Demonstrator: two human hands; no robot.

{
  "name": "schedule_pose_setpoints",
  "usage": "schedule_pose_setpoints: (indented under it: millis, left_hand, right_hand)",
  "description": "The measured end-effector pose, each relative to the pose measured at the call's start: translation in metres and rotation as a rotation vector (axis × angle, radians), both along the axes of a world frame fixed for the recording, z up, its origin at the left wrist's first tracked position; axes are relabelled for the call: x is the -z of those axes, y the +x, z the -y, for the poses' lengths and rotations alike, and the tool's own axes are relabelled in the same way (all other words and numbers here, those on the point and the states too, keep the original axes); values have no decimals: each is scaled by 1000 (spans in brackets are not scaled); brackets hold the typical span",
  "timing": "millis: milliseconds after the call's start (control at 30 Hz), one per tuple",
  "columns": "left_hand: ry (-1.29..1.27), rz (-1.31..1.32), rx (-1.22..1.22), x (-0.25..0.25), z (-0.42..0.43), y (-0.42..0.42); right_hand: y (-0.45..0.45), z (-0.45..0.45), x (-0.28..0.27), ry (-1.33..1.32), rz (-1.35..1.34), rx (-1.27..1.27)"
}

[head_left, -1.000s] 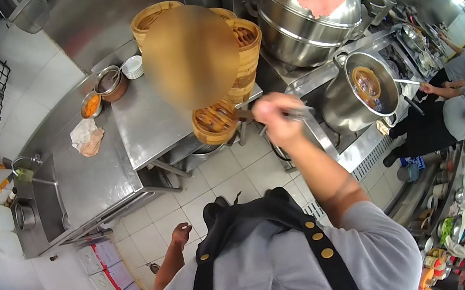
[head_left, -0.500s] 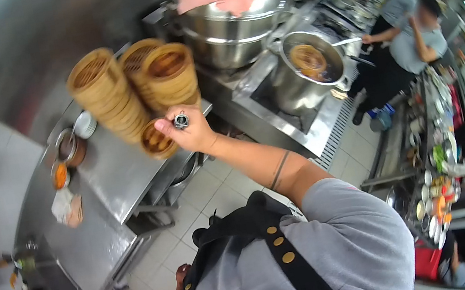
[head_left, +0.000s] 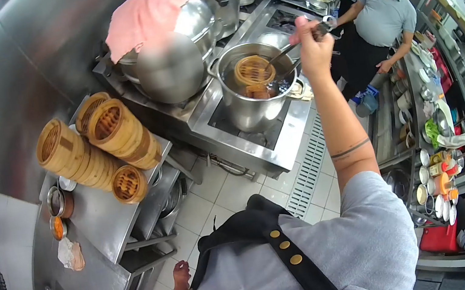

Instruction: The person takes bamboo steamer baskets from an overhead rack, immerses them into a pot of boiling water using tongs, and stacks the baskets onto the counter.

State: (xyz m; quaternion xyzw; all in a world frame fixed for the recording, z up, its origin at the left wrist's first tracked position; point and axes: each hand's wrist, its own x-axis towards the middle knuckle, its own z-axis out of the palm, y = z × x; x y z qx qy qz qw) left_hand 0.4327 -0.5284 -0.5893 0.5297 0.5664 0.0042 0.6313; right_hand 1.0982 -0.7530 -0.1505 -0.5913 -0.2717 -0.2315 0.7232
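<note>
In the big steel pot (head_left: 253,114) on the stove, a round bamboo steamer basket (head_left: 254,69) sits by the dark water. The right hand (head_left: 315,52) is closed tight around a long metal tool (head_left: 280,55) that reaches into the pot. That hand has just moved here from the little basket (head_left: 129,184) by the table, so now it is busy at the pot. The left hand (head_left: 181,271) hangs low, far from it; I cannot tell if it holds anything. A co-worker (head_left: 386,15) stands close by.
</note>
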Motion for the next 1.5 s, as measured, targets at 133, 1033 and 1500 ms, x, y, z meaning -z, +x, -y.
schedule_pose_setpoints:
  millis: [133,1033,1500]
  left_hand:
    - [7,-155,61,85,24,9]
    - [998,-70,936,117,92,-20]
    - [-36,-81,-67,7,101,37]
  right_hand:
    - [35,4,31,97,-126,-88]
    - [45,26,23,-127,87,-326]
    - [-12,44,-33,-63,692,-490]
